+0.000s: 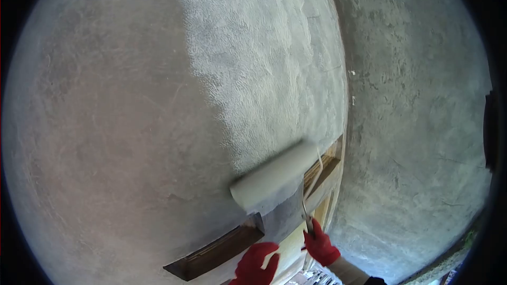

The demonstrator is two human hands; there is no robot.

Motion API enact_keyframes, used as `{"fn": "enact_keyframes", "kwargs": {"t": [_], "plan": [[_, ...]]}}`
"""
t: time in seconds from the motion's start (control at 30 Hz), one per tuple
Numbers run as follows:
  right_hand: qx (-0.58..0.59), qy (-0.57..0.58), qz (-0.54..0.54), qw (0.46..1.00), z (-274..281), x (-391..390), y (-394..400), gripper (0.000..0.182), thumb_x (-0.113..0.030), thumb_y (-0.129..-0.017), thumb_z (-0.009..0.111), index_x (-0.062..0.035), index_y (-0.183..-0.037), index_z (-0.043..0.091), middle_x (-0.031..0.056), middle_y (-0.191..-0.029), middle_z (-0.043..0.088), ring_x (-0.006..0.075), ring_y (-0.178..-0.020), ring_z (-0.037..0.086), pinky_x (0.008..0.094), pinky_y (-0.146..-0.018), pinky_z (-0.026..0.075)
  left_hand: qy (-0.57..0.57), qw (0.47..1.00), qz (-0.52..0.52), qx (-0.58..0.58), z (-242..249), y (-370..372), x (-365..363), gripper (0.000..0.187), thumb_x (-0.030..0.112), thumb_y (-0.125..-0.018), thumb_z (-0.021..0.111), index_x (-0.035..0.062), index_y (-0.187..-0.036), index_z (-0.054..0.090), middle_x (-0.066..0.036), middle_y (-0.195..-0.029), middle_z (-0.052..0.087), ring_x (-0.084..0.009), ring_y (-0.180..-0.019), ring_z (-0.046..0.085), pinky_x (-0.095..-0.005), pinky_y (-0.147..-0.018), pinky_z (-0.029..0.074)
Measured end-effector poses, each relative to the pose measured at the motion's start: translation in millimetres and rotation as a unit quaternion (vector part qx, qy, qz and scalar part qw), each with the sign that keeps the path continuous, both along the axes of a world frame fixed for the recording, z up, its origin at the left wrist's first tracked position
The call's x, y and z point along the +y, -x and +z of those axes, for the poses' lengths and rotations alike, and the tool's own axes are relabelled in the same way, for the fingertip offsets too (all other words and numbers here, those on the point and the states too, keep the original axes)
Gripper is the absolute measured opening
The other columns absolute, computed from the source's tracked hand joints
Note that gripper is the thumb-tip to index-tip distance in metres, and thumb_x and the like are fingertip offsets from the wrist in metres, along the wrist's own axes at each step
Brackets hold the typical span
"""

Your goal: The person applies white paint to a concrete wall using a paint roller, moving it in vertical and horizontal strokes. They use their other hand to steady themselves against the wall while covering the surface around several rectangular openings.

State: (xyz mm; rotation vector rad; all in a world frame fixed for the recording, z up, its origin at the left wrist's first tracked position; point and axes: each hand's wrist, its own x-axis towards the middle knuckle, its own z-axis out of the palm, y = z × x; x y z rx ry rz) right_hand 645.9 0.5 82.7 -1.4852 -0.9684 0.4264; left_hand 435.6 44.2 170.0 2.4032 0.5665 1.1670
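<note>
A paint roller (pixel 274 175) with a wide pale sleeve lies slantwise against the wall, slightly blurred. Its thin bent frame runs down to a dark handle, and my right hand (pixel 322 247), in a red glove, is closed around that handle. To the left, my left hand (pixel 255 265), also red-gloved, has thumb and fingers curved with a gap between them; nothing shows in it. A wet, whitish coat of paint (pixel 259 63) covers the wall above the roller. Left of that coat's ragged edge, the wall (pixel 116 105) is bare grey-brown.
Below the roller is a dark brown recessed wooden frame (pixel 216 253), near my left hand. Another wooden-framed opening (pixel 323 169) sits right of the roller. A mottled grey wall (pixel 412 100) meets the painted one at a corner on the right.
</note>
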Motion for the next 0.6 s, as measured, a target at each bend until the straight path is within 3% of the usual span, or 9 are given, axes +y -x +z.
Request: {"fn": "enact_keyframes", "kwargs": {"t": [0.1,0.2,0.23,0.3,0.37,0.4,0.43,0.5,0.6], "plan": [[-0.007,-0.042,0.003,0.999,82.7,19.2,-9.9,0.059,-0.021,-0.093,0.058,-0.0126,-0.144,0.030,0.0116,-0.072,0.060,0.0155,-0.059,0.062,0.0333,-0.053,0.056,0.058,0.997,-0.045,-0.017,10.3,-31.9,10.6,0.027,0.011,-0.091,0.058,0.0021,-0.116,0.055,-0.013,-0.112,0.057,-0.0232,-0.102,0.057,-0.0337,-0.087,0.046],[0.045,-0.089,0.018,0.995,169.1,29.4,-0.1,0.055,-0.020,-0.093,0.057,-0.0123,-0.142,0.033,0.0096,-0.072,0.058,0.0147,-0.058,0.060,0.0329,-0.052,0.055,0.196,0.973,-0.096,-0.078,22.7,-65.4,25.7,0.032,0.019,-0.091,0.061,0.0037,-0.118,0.052,-0.013,-0.117,0.056,-0.0251,-0.105,0.057,-0.0330,-0.091,0.045],[-0.019,-0.106,-0.011,0.994,169.8,40.4,-1.3,0.055,-0.020,-0.093,0.057,-0.0127,-0.142,0.033,0.0103,-0.073,0.059,0.0152,-0.059,0.060,0.0332,-0.052,0.055,0.236,0.953,-0.140,-0.128,25.6,-76.0,32.6,0.033,0.019,-0.092,0.060,0.0036,-0.120,0.051,-0.012,-0.118,0.056,-0.0229,-0.107,0.057,-0.0319,-0.092,0.045],[-0.081,-0.114,-0.038,0.989,155.5,42.4,2.7,0.054,-0.020,-0.093,0.057,-0.0130,-0.142,0.033,0.0110,-0.074,0.060,0.0158,-0.059,0.061,0.0336,-0.052,0.055,0.283,0.926,-0.180,-0.176,20.2,-85.4,37.5,0.034,0.019,-0.094,0.058,0.0035,-0.123,0.050,-0.012,-0.120,0.056,-0.0207,-0.108,0.056,-0.0309,-0.093,0.044],[0.006,-0.107,0.026,0.994,123.9,24.3,17.7,0.055,-0.019,-0.093,0.058,-0.0134,-0.142,0.033,0.0150,-0.079,0.064,0.0194,-0.063,0.065,0.0346,-0.054,0.056,0.394,0.886,-0.174,-0.174,10.5,-88.5,39.6,0.038,0.021,-0.095,0.057,0.0027,-0.127,0.048,-0.011,-0.124,0.055,-0.0175,-0.110,0.055,-0.0298,-0.094,0.043],[-0.144,0.002,-0.056,0.988,85.8,14.1,18.6,0.056,-0.019,-0.093,0.058,-0.0131,-0.142,0.032,0.0189,-0.084,0.066,0.0230,-0.068,0.068,0.0350,-0.055,0.057,0.397,0.884,-0.172,-0.176,2.3,-88.6,39.1,0.038,0.021,-0.095,0.057,0.0027,-0.127,0.048,-0.011,-0.124,0.055,-0.0175,-0.110,0.055,-0.0298,-0.094,0.043],[-0.045,-0.026,-0.007,0.999,58.5,2.7,32.0,0.056,-0.018,-0.093,0.058,-0.0135,-0.142,0.032,0.0193,-0.086,0.067,0.0246,-0.069,0.069,0.0358,-0.055,0.057,0.399,0.888,-0.172,-0.150,-9.1,-87.8,37.3,0.037,0.021,-0.097,0.053,0.0032,-0.129,0.048,-0.009,-0.123,0.056,-0.0163,-0.111,0.054,-0.0303,-0.095,0.043],[-0.049,0.040,0.010,0.998,-7.5,-21.9,43.9,0.056,-0.017,-0.093,0.057,-0.0144,-0.143,0.032,0.0178,-0.086,0.067,0.0241,-0.066,0.069,0.0358,-0.054,0.056,0.432,0.864,-0.224,-0.131,-51.5,-88.8,38.9,0.036,0.021,-0.099,0.049,0.0025,-0.130,0.048,-0.008,-0.121,0.057,-0.0151,-0.112,0.054,-0.0312,-0.099,0.041],[-0.131,0.054,-0.014,0.990,-70.2,-42.2,50.5,0.054,-0.016,-0.091,0.060,-0.0145,-0.141,0.038,0.0193,-0.082,0.066,0.0248,-0.061,0.068,0.0369,-0.053,0.054,0.593,0.779,-0.184,-0.089,-92.0,-98.4,27.0,0.034,0.035,-0.097,0.052,0.0020,-0.105,0.058,-0.008,-0.099,0.063,-0.0184,-0.098,0.062,-0.0330,-0.091,0.047]]}}
